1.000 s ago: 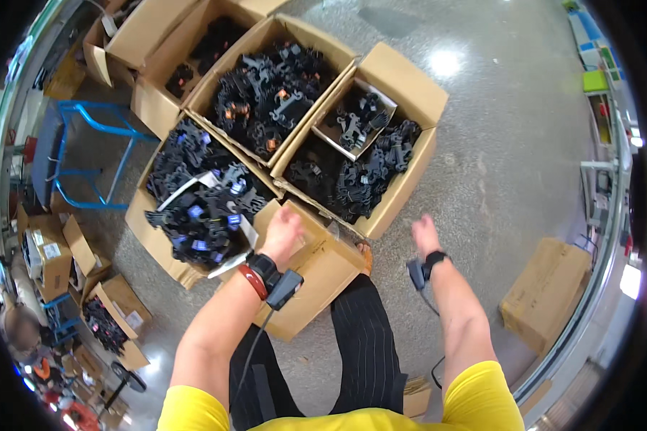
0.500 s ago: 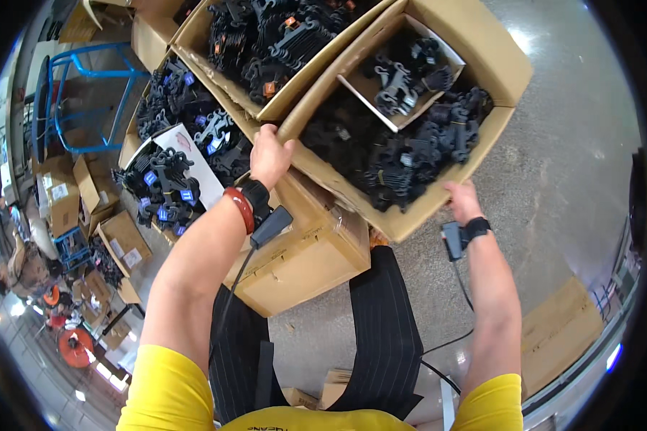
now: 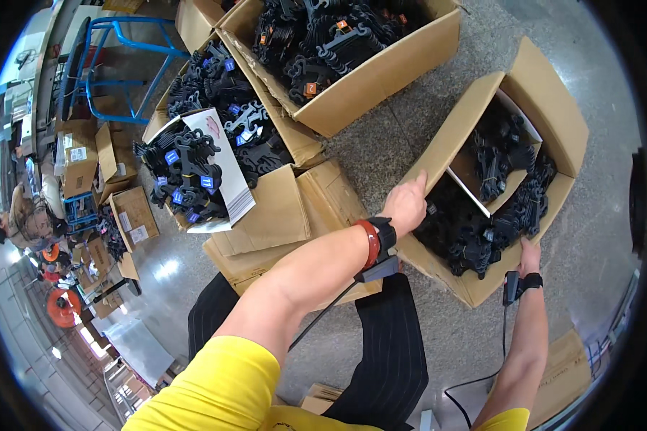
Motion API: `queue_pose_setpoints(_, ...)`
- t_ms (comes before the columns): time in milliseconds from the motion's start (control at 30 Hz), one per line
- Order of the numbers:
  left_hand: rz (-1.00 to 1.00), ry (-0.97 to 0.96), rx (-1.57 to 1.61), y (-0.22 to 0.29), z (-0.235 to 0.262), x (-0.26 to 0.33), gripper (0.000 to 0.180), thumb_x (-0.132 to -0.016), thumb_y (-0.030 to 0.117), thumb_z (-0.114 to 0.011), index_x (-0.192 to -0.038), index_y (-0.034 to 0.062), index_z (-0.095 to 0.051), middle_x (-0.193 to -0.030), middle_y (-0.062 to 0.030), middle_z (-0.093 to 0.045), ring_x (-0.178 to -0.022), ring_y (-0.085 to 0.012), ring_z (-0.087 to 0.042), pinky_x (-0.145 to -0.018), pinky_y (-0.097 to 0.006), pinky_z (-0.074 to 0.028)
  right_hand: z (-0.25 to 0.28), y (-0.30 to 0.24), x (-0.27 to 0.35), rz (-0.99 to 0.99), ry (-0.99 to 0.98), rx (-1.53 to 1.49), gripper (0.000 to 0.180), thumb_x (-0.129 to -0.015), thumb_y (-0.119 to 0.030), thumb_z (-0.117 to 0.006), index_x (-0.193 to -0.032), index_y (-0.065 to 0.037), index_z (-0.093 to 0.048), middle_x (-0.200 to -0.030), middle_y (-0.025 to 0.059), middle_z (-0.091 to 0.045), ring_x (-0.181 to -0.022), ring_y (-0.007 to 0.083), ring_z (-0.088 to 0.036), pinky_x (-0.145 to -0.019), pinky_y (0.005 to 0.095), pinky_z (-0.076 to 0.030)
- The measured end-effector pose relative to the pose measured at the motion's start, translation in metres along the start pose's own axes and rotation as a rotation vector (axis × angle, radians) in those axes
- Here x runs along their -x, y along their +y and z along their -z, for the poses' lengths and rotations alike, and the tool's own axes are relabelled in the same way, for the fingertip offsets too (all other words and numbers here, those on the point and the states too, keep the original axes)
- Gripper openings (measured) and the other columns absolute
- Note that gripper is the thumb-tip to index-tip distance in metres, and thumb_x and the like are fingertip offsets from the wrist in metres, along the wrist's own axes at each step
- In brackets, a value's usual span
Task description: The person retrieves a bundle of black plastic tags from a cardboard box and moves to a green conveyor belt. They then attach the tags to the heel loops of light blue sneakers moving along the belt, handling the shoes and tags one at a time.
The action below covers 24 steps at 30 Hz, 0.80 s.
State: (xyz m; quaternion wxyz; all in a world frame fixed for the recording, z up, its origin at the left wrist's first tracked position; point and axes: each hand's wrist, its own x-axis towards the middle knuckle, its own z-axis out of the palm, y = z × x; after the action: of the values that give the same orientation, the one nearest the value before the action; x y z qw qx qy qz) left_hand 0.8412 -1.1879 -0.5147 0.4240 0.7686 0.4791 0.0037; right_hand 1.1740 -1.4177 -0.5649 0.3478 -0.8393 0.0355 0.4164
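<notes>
Carton [image 3: 471, 123], three o'clock: seemingly being repositioned.
Left fingers [image 3: 418, 189]: carton's nine-o'clock side being grasped.
Right fingers [image 3: 528, 246]: five-o'clock edge being grasped.
Next: level support presumably being needed.

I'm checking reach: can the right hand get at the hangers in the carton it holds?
Probably yes: the carton is open, its hangers just inside the rim the right hand holds.
</notes>
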Motion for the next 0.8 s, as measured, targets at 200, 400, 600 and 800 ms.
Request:
queue_pose_setpoints(200,-0.019,-0.033,-0.002,0.036,0.049,0.032,0.052,-0.071,0.002,-0.054,-0.121,-0.005,-0.042,-0.073,-0.0266,-0.06,-0.074,-0.0428,-0.06,-0.07,-0.051,-0.047,0.028,-0.001,0.042,-0.003,-0.115,0.06,0.033,-0.085,-0.004,-0.05,-0.118,-0.001,-0.049,-0.101,0.008,-0.058,-0.088,0.0201,-0.057,-0.078,0.0346,-0.047)
queue_pose_setpoints(400,-0.156,0.026,0.056,0.065,0.103,0.084,0.059,-0.069,0.001,-0.054,-0.126,-0.0015,-0.041,-0.075,-0.0269,-0.06,-0.073,-0.0436,-0.059,-0.069,-0.051,-0.047,0.051,-0.018,0.152,0.067,-0.061,-0.1,0.025,-0.085,-0.006,-0.05,-0.11,-0.002,-0.05,-0.096,0.0067,-0.057,-0.085,0.0205,-0.057,-0.076,0.0357,-0.049)
queue_pose_setpoints(600,-0.201,-0.004,0.09,0.091,0.189,0.168,0.066,-0.071,0.004,-0.056,-0.134,0.0019,-0.035,-0.091,-0.0266,-0.061,-0.082,-0.0414,-0.06,-0.072,-0.049,-0.048,0.068,-0.056,0.281,0.154,-0.041,-0.089,0.031,-0.086,-0.004,-0.05,-0.117,-0.001,-0.049,-0.103,0.0077,-0.058,-0.091,0.0203,-0.056,-0.083,0.0339,-0.046)
queue_pose_setpoints(800,-0.154,-0.061,0.09,0.029,0.289,0.271,0.069,-0.07,0.003,-0.056,-0.136,0.0036,-0.035,-0.092,-0.0254,-0.062,-0.083,-0.0406,-0.06,-0.074,-0.048,-0.048,-0.013,-0.04,0.436,0.187,0.022,-0.097,0.035,-0.084,-0.001,-0.05,-0.119,-0.001,-0.048,-0.104,0.008,-0.057,-0.09,0.0191,-0.056,-0.081,0.0329,-0.047)
